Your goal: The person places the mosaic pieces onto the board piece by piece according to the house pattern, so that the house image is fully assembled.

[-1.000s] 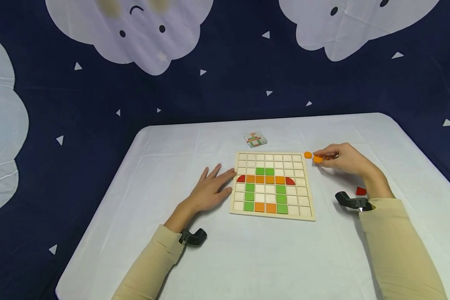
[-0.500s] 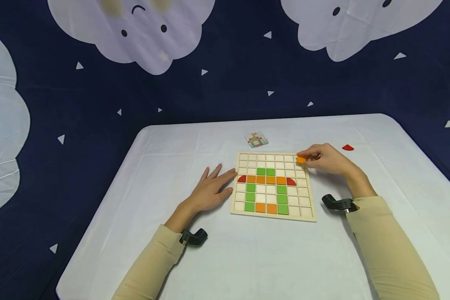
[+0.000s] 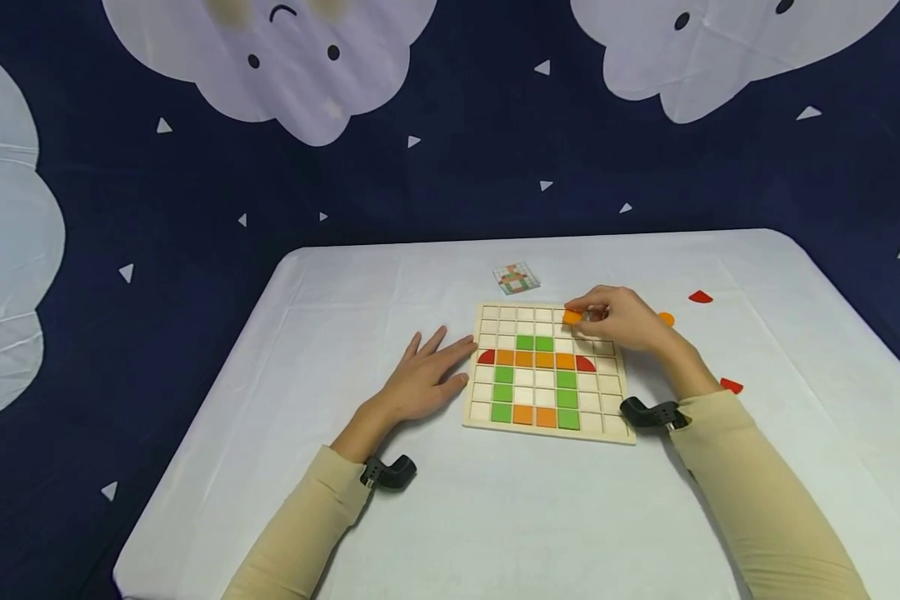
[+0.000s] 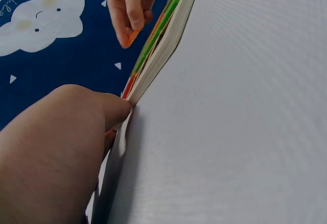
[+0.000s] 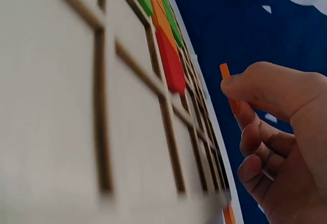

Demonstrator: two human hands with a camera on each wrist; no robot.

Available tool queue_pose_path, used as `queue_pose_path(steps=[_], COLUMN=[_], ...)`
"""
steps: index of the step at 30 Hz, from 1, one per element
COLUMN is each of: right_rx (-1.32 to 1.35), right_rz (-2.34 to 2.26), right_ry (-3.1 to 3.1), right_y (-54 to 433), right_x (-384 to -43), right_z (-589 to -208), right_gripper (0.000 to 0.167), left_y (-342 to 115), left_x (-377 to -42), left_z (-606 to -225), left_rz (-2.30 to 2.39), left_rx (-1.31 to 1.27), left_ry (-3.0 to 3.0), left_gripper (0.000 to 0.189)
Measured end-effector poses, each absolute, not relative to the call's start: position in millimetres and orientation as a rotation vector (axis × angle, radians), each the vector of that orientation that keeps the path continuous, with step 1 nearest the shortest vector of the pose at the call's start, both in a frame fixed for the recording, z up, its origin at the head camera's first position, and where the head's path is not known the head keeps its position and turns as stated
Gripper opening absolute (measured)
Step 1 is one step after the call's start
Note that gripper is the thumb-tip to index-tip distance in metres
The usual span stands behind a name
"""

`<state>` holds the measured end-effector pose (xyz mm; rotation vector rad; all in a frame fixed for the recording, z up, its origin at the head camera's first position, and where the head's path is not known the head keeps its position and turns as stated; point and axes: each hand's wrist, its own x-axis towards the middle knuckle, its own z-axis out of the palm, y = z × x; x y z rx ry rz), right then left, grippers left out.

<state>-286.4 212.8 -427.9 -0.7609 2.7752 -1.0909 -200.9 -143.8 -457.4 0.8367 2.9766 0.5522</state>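
My right hand (image 3: pixel 618 321) pinches an orange square tile (image 3: pixel 572 317) between thumb and fingertips over the upper right part of the wooden grid board (image 3: pixel 607 385). In the right wrist view the tile (image 5: pixel 225 72) is seen edge-on, its lower part behind the thumb. My left hand (image 3: pixel 416 385) lies on the table with fingers spread, fingertips at the board's left edge; in the left wrist view this hand (image 4: pixel 56 142) reaches the board's side. Green tiles (image 3: pixel 503 375), orange tiles (image 3: pixel 524 359) and red rounded pieces (image 3: pixel 585 363) sit in the grid as a pattern.
Behind the board lies a small pattern card (image 3: pixel 516 277). Right of the board are an orange disc (image 3: pixel 667 318), partly behind my right wrist, and two red pieces, one red piece (image 3: pixel 701 297) farther back and another red piece (image 3: pixel 731 386) beside the sleeve.
My right hand has moved left with the orange square tile, from beside the board to above its upper right cells. My left hand stays in place at the board's edge.
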Motion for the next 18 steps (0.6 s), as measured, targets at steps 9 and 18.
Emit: queue_pose_path(steps=[9, 18], right_rx=[-0.806, -0.852], right_rz=[-1.105, -1.046], right_ry=[2.701, 2.660], right_y=[189.7, 179.1], right_x=[-291.6, -290.2], right_z=[-426.2, -432.9], right_gripper=[0.032, 0.029], left_y=[-142.8, -143.6], left_x=[-202.8, -203.0], left_z=[-457.4, -458.8], left_rz=[0.553, 0.543], left_rx=[0.854, 0.853], left_ry=[2.982, 2.978], left_gripper=[0.054, 0.054])
